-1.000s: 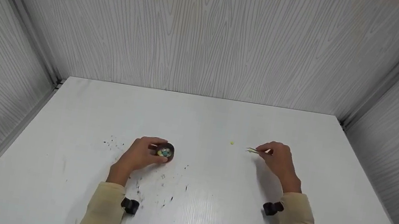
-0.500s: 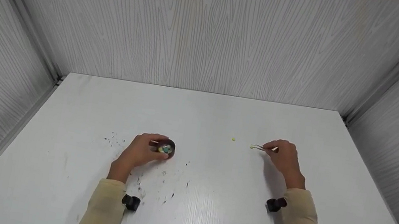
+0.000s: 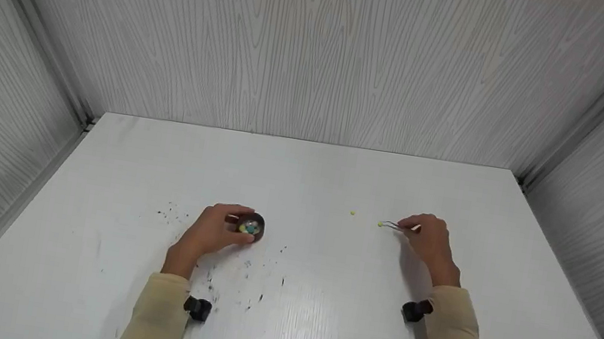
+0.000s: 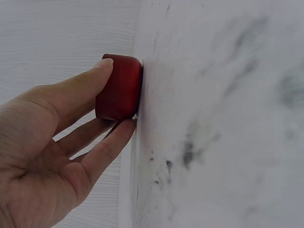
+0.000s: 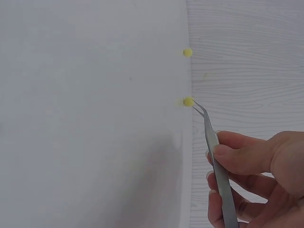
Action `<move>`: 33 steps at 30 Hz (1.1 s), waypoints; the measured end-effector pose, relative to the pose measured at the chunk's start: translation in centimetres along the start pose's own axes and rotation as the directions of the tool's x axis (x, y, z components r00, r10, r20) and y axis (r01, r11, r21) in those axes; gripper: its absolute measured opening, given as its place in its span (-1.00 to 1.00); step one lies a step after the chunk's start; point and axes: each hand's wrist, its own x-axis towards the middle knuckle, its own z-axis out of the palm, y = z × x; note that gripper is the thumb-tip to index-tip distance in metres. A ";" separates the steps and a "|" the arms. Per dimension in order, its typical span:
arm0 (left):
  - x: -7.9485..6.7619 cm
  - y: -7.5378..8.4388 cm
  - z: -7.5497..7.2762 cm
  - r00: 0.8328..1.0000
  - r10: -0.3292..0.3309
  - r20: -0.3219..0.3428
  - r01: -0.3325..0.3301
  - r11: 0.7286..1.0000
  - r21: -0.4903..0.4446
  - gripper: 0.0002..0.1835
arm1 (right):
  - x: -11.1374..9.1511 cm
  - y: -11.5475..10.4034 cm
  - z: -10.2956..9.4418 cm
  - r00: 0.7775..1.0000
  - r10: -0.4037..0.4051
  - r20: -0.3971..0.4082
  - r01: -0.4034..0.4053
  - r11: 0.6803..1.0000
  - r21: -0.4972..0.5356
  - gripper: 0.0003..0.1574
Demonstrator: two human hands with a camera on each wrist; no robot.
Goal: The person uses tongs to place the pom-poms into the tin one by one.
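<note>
My left hand (image 3: 210, 234) grips a small round container (image 3: 260, 228) by its sides, thumb on the near side. In the left wrist view the container (image 4: 121, 88) shows a dark red outer wall, its base at the table. Several beads (image 3: 250, 227) in yellow, blue and pale colours lie inside it. My right hand (image 3: 429, 241) pinches a pair of silver bent-tip tweezers (image 5: 219, 171). The tweezer tips stand slightly apart, right at a yellow bead (image 5: 188, 101) on the table. A second yellow bead (image 5: 187, 52) lies farther left of it in the head view.
The white table (image 3: 312, 183) bears dark specks and smudges (image 3: 211, 282) around the left forearm. Wood-grain panels (image 3: 320, 51) enclose it at the back and both sides. Each wrist wears a black camera (image 3: 414, 311).
My right hand has shifted slightly right and back, bringing the tweezer tips to the nearer yellow bead. My left hand keeps its grip on the container in the same spot.
</note>
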 end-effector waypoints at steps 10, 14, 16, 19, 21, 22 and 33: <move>0.0 0.2 0.0 1.000 -0.011 0.000 0.011 1.000 0.001 -0.39 | 0.0 -0.2 0.2 0.999 0.034 0.010 -0.034 0.999 -0.008 -0.73; -0.1 0.3 0.0 1.000 -0.014 -0.005 0.014 1.000 0.002 -0.38 | -0.1 -0.4 0.1 1.000 0.024 0.004 -0.024 1.000 -0.003 -0.71; -0.1 0.3 0.0 1.000 -0.010 -0.006 0.010 1.000 -0.001 -0.38 | -0.2 -0.5 -0.1 1.000 0.013 0.002 -0.013 1.000 0.003 -0.71; -0.1 0.2 0.0 1.000 -0.004 -0.005 0.004 1.000 -0.008 -0.39 | -0.3 -0.9 -0.2 1.000 -0.005 0.002 0.005 1.000 0.005 -0.72; -0.1 0.2 0.0 1.000 0.001 -0.001 -0.001 1.000 -0.008 -0.39 | -0.3 -1.3 -0.2 1.000 -0.024 0.004 0.024 1.000 0.001 -0.74; -0.1 0.2 0.0 1.000 0.001 0.000 -0.001 1.000 -0.008 -0.39 | -0.4 -1.5 -0.2 0.999 -0.034 0.007 0.034 0.999 -0.002 -0.74; 0.0 0.0 0.0 1.000 -0.005 0.000 0.005 1.000 -0.010 -0.40 | -0.6 -4.2 0.8 0.988 -0.148 0.041 0.148 0.989 0.021 -0.74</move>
